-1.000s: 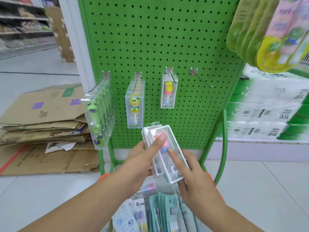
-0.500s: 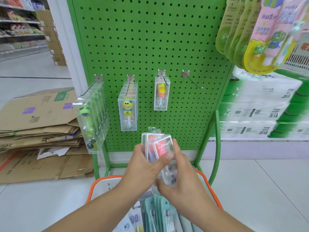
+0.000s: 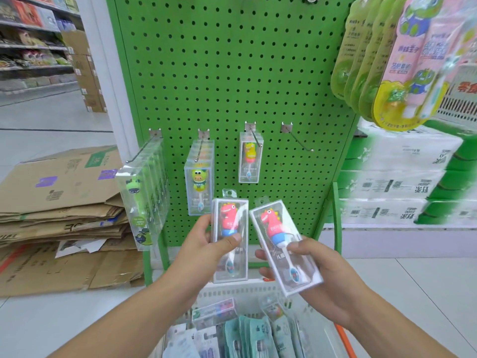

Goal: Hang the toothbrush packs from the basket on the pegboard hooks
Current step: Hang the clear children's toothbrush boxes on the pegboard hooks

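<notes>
Three hooks stocked, fourth hook bare; left hand and right hand each pinch a pink pack, basket still loaded.

A bright green perforated metal pegboard carries clear plastic packs with green, yellow-and-green and yellow-orange cartoon toothbrushes, while two clear packs show pink-red dinosaurs.
</notes>
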